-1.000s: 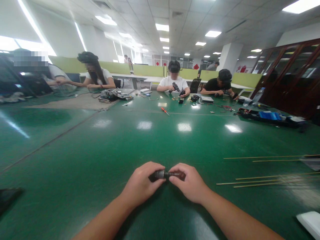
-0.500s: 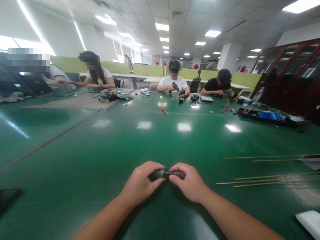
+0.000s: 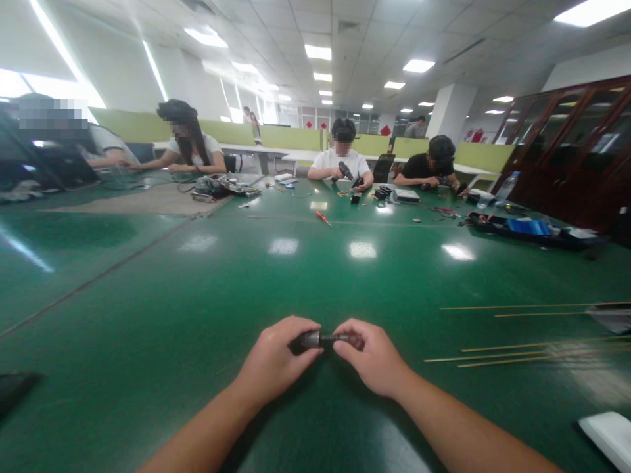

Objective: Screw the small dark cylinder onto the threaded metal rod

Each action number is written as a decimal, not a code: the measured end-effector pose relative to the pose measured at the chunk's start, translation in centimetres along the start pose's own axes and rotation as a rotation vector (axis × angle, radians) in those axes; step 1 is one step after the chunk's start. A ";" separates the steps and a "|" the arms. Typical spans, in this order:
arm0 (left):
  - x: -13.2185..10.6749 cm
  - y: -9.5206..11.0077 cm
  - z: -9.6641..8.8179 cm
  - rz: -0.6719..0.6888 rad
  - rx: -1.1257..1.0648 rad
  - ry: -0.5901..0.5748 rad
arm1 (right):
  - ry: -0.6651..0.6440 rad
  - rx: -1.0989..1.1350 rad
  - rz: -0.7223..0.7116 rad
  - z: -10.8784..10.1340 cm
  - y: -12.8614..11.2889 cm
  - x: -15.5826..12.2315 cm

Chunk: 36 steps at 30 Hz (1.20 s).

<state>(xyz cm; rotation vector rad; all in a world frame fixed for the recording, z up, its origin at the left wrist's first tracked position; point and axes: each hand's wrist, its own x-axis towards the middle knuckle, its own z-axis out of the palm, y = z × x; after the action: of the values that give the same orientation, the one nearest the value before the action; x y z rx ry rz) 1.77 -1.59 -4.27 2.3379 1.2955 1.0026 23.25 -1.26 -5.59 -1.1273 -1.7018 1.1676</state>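
Note:
Low over the near middle of the green table, my left hand (image 3: pixel 280 358) is closed around a dark grey metal cylinder (image 3: pixel 310 339), thumb below and index finger above. A thinner dark shaft (image 3: pixel 327 339) sticks out of the cylinder towards the right. My right hand (image 3: pixel 372 355) pinches the shaft's far end between thumb and fingers. The fingers cover parts of both pieces, and whether they are one part or two I cannot tell.
Several thin brass-coloured rods (image 3: pixel 507 361) lie at the right, with a white object (image 3: pixel 608 437) nearer me. An orange screwdriver (image 3: pixel 323 217) lies further off. Across the green table (image 3: pixel 221 289), people sit working, one with a power drill (image 3: pixel 345 171). A black tray (image 3: pixel 497 231) stands far right.
My left hand has drawn slightly left, so a little more of the shaft shows between my hands. My right hand keeps nearly the same place.

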 end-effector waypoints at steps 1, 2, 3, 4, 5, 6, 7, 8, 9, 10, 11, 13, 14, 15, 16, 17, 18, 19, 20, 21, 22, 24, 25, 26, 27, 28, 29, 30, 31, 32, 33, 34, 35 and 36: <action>0.0 0.0 0.0 -0.001 0.002 0.000 | -0.002 0.002 0.003 0.0 0.0 0.0; 0.0 -0.1 0.0 -0.002 0.002 -0.001 | -0.003 0.002 0.006 0.0 0.0 0.0; 0.0 -0.1 0.0 -0.003 0.001 -0.004 | -0.004 0.002 0.007 0.0 0.1 0.0; 0.0 -0.1 0.1 -0.003 -0.002 -0.004 | -0.004 0.004 0.008 0.0 0.1 0.0; 0.0 -0.1 0.1 -0.003 -0.004 -0.003 | -0.004 0.005 0.008 0.0 0.1 0.0; 0.0 -0.2 0.1 -0.003 -0.005 -0.002 | -0.003 0.006 0.009 0.0 0.2 0.0; 0.0 -0.2 0.1 -0.002 -0.004 0.001 | 0.000 0.006 0.009 0.0 0.2 0.0; 0.0 -0.2 0.0 0.001 -0.004 0.005 | 0.004 0.005 0.009 0.0 0.2 0.0; 0.0 -0.2 0.0 0.005 -0.003 0.009 | 0.008 0.004 0.011 0.1 0.2 0.0; 0.0 -0.2 0.0 0.007 -0.003 0.012 | 0.011 0.005 0.013 0.1 0.2 0.0; 0.0 -0.1 -0.1 0.008 -0.003 0.014 | 0.013 0.008 0.015 0.1 0.2 0.0; 0.1 -0.1 -0.1 0.005 -0.003 0.017 | 0.021 0.015 0.016 0.1 0.2 0.1; 0.1 0.0 -0.1 0.002 -0.002 0.016 | 0.026 0.016 0.014 0.0 0.2 0.1; 0.1 0.0 -0.2 0.000 -0.001 0.016 | 0.030 0.016 0.014 0.0 0.2 0.1; 0.1 0.0 -0.2 0.000 0.000 0.018 | 0.033 0.017 0.014 0.0 0.1 0.1; 0.1 0.0 -0.1 0.001 0.002 0.021 | 0.034 0.021 0.017 0.0 0.1 0.1; 0.1 0.0 -0.1 0.002 0.002 0.027 | 0.031 0.028 0.021 -0.1 0.0 0.1; 0.2 0.0 -0.1 0.001 0.002 0.030 | 0.030 0.036 0.025 -0.1 0.0 0.1; 0.2 0.0 -0.1 0.000 0.002 0.034 | 0.030 0.044 0.028 -0.1 0.0 0.1; 0.2 0.0 -0.1 -0.003 0.001 0.037 | 0.032 0.052 0.031 -0.1 -0.1 0.1; 0.2 0.0 -0.1 -0.005 0.000 0.040 | 0.035 0.057 0.034 -0.1 -0.1 0.1; 0.2 0.0 -0.2 -0.008 -0.003 0.040 | 0.038 0.063 0.040 -0.1 -0.2 0.1; 0.2 0.0 -0.2 -0.008 -0.005 0.042 | 0.038 0.064 0.041 -0.1 -0.2 0.1; 0.2 -0.1 -0.2 -0.008 -0.006 0.044 | 0.037 0.064 0.042 -0.1 -0.1 0.1; 0.2 -0.1 -0.2 -0.009 -0.006 0.043 | 0.037 0.062 0.041 -0.1 -0.1 0.1; 0.2 -0.1 -0.1 -0.009 -0.004 0.042 | 0.036 0.058 0.041 -0.1 0.0 0.1; 0.2 -0.1 -0.1 -0.010 0.001 0.041 | 0.034 0.054 0.040 -0.1 0.0 0.2; 0.2 -0.2 -0.1 -0.011 0.005 0.042 | 0.035 0.050 0.039 -0.1 0.1 0.2; 0.2 -0.2 -0.1 -0.012 0.010 0.042 | 0.035 0.048 0.036 -0.1 0.2 0.2; 0.2 -0.2 -0.1 -0.011 0.012 0.043 | 0.035 0.048 0.032 -0.1 0.2 0.3; 0.1 -0.2 -0.1 -0.010 0.014 0.043 | 0.038 0.049 0.029 -0.1 0.3 0.3; 0.1 -0.2 -0.2 -0.010 0.015 0.043 | 0.040 0.051 0.029 -0.1 0.3 0.3; 0.1 -0.3 -0.2 -0.011 0.014 0.042 | 0.043 0.055 0.031 -0.1 0.4 0.3; 0.1 -0.3 -0.2 -0.013 0.013 0.041 | 0.045 0.062 0.036 -0.1 0.4 0.3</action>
<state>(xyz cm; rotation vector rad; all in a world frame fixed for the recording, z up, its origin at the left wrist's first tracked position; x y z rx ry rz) 1.50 -1.31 -4.26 2.3275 1.3344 1.0459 23.37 -0.83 -5.93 -1.1421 -1.6068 1.1994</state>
